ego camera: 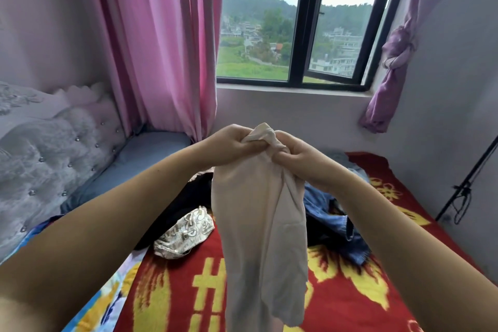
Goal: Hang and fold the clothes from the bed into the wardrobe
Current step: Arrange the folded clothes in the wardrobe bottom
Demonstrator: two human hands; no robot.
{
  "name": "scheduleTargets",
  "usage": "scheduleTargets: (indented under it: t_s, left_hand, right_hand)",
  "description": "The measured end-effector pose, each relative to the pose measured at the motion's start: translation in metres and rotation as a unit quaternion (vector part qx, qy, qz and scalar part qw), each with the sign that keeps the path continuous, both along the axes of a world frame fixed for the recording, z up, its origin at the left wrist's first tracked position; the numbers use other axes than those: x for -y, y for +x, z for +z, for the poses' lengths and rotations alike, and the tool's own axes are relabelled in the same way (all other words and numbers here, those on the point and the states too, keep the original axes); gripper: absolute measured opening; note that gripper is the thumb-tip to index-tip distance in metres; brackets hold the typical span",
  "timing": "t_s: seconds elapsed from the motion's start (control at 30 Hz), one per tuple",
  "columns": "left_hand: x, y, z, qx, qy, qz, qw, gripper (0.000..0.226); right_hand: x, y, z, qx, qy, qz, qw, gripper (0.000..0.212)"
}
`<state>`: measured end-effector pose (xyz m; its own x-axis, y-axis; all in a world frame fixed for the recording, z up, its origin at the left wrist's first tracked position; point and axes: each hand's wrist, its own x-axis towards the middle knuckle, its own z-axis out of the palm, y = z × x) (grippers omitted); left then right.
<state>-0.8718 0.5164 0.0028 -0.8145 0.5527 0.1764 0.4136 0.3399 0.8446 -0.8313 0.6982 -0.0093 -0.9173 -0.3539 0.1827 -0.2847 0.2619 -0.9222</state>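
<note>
A pale beige garment (261, 229) hangs in the air over the bed, bunched at its top. My left hand (231, 143) grips the bunched top edge from the left. My right hand (293, 155) grips the same edge from the right, close against the left. Below lies the bed with its red and yellow blanket (350, 291). On it rest a black garment (186, 202), a white patterned piece (186, 232) and a blue denim garment (331, 213). No wardrobe is in view.
A grey tufted headboard (43, 148) stands at the left. Pink curtains (161, 43) hang beside the window (296, 21), and a knotted purple curtain (396, 56) hangs at the right. A black stand (469, 183) leans by the right wall.
</note>
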Motion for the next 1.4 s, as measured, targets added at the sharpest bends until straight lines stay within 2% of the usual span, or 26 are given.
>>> scheduleTargets:
  t_s: [0.13,0.23,0.33,0.4,0.47,0.6,0.67,0.7,0.77,0.8,0.87,0.93,0.97,1.03,1.13,1.33,1.4]
  left_hand:
    - [0.001,-0.007,0.009,-0.047,-0.084,0.017,0.995,0.029]
    - [0.009,-0.012,0.022,-0.072,-0.091,0.034,0.993,0.029]
    - [0.019,-0.015,0.040,-0.092,-0.096,0.045,0.990,0.023]
    - [0.028,-0.017,0.050,-0.100,-0.082,0.073,0.989,0.022]
    - [0.039,-0.017,0.059,-0.099,-0.059,0.101,0.988,0.023]
    - [0.063,-0.020,0.059,-0.037,0.039,0.128,0.990,0.005]
    - [0.070,-0.024,0.056,-0.021,0.078,0.150,0.985,0.005]
    - [0.073,-0.026,0.054,-0.018,0.096,0.162,0.982,0.006]
    - [0.080,-0.031,0.051,-0.013,0.131,0.186,0.974,0.006]
    - [0.084,-0.033,0.049,-0.007,0.143,0.197,0.970,0.005]
    - [0.096,-0.040,0.044,0.022,0.164,0.205,0.965,0.008]
    - [0.106,-0.048,0.038,0.061,0.182,0.194,0.962,0.008]
    - [0.108,-0.052,0.034,0.080,0.186,0.183,0.962,0.011]
    - [0.107,-0.059,0.024,0.114,0.174,0.167,0.964,0.016]
    - [0.093,-0.077,0.005,0.125,0.153,0.167,0.966,0.010]
    - [0.039,-0.150,-0.030,0.094,0.186,0.309,0.928,0.006]
    - [0.027,-0.176,-0.027,0.098,0.192,0.322,0.922,0.022]
  right_hand:
    - [-0.005,-0.002,-0.029,0.018,0.073,-0.032,0.997,0.035]
    - [-0.005,-0.004,-0.074,0.084,0.120,-0.017,0.989,0.009]
    - [-0.010,-0.007,-0.119,0.102,0.217,-0.018,0.971,0.006]
    - [-0.021,-0.012,-0.135,0.116,0.231,-0.037,0.965,0.014]
    - [-0.036,-0.019,-0.136,0.106,0.189,-0.097,0.971,0.018]
    - [-0.054,-0.028,-0.120,-0.006,0.024,-0.284,0.958,0.024]
    - [-0.051,-0.024,-0.106,-0.005,-0.049,-0.283,0.958,0.030]
    - [-0.050,-0.021,-0.100,0.003,-0.051,-0.251,0.967,0.032]
    - [-0.052,-0.015,-0.086,0.027,0.007,-0.158,0.987,0.051]
    - [-0.057,-0.013,-0.078,0.052,0.040,-0.110,0.992,0.054]
    - [-0.073,-0.015,-0.062,0.119,0.112,-0.034,0.986,0.033]
    - [-0.090,-0.023,-0.053,0.153,0.269,-0.017,0.951,0.013]
    - [-0.099,-0.029,-0.052,0.155,0.337,-0.036,0.928,0.016]
    - [-0.115,-0.045,-0.059,0.152,0.387,-0.102,0.904,0.029]
    - [-0.128,-0.067,-0.069,0.147,0.355,-0.198,0.902,0.030]
    - [-0.141,-0.111,-0.090,0.062,0.412,-0.306,0.856,0.019]
    - [-0.150,-0.128,-0.089,0.042,0.381,-0.342,0.858,0.020]
